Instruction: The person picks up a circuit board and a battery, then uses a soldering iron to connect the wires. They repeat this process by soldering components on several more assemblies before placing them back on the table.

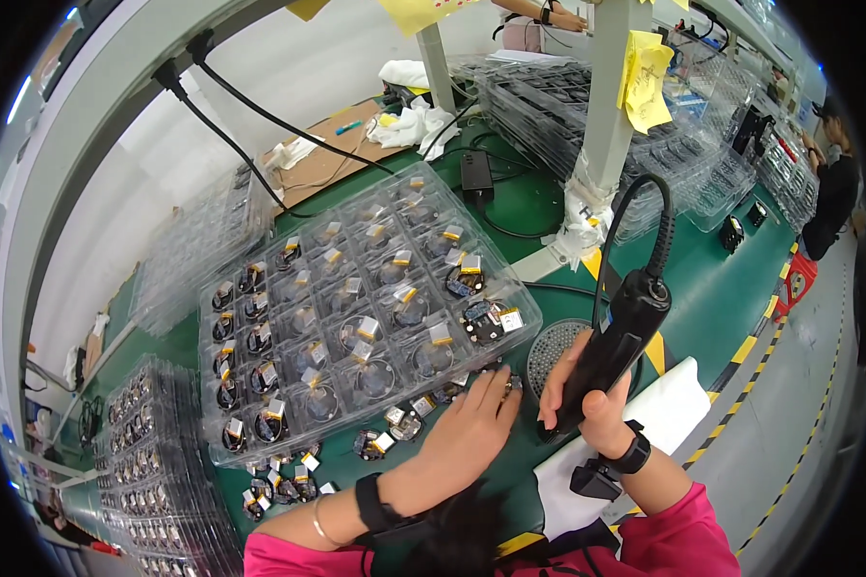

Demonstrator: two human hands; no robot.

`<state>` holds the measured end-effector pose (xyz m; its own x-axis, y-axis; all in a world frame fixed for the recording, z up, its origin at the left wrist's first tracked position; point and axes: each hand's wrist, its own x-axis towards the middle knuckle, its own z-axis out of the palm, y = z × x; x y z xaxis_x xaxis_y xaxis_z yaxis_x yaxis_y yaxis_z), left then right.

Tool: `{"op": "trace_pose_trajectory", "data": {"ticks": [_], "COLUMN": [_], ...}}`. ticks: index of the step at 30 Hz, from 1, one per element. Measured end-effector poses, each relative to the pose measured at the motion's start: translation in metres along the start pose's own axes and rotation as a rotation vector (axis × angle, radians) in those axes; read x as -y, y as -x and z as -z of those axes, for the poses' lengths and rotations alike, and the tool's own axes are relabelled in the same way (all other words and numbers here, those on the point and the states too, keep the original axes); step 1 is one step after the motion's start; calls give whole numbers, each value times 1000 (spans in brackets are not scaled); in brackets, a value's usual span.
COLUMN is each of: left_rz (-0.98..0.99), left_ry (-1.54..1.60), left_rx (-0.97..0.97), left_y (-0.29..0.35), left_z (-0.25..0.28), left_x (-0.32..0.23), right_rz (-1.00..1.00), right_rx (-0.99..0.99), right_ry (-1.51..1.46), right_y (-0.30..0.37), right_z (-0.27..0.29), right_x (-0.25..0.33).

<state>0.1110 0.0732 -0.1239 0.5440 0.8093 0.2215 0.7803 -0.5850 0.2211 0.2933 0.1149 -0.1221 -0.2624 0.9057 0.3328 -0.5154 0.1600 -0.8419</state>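
Note:
My right hand is wrapped around a black electric screwdriver, held tilted with its cable end up and its lower end near the green bench. To its left, my left hand reaches over the bench at the tray's front edge. Its fingers are bent together over a small dark part that they mostly hide. Close by lie loose round circuit boards with small silver batteries. Behind them, a clear plastic tray holds several similar boards in its pockets.
A perforated round metal disc lies between the tray and the screwdriver. Filled trays are stacked at left; more clear trays stand at the back right. A grey post rises behind. A white sheet lies at right.

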Motion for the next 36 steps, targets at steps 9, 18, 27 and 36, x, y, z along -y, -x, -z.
{"op": "trace_pose_trajectory", "data": {"ticks": [9,18,27,36], "left_rz": [73,186,93,102], "left_ry": [-100,415,307,397], "left_rx": [14,-49,38,45], "left_y": [-1,6,3,1], "left_z": [-19,-3,-2,-2], "left_x": [0,19,20,18], "right_rz": [-9,-11,-13,-8], "right_rx": [2,9,13,-1], "right_ry": [12,46,63,74], "right_y": [1,-3,-2,-3], "right_z": [2,3,2,2], "right_x": [0,3,4,4]}}
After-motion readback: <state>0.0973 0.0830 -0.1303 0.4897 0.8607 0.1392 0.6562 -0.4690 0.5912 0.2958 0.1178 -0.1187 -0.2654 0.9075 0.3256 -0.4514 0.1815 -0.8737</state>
